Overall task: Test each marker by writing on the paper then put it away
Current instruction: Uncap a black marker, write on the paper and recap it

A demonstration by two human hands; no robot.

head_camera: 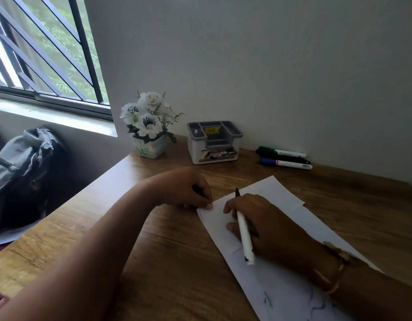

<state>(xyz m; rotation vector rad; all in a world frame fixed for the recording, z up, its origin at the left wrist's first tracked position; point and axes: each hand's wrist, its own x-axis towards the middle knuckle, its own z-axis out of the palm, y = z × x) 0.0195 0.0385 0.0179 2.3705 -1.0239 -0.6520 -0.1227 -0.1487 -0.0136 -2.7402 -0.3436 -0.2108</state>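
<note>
The fingers of my right hand [258,218] pinch a white marker [244,237], its dark tip against the paper [281,195]. The fingers of my left hand [188,188] are curled around a small dark thing, maybe the cap [197,188], and the fingertips press on the left edge of the paper. The paper lies near the front edge of the table [154,251]. Three more markers [284,157] lie side by side at the far edge, by the wall. A grey organizer [214,142] stands left of them, beside a flower pot [150,147] at the far left corner.
</note>
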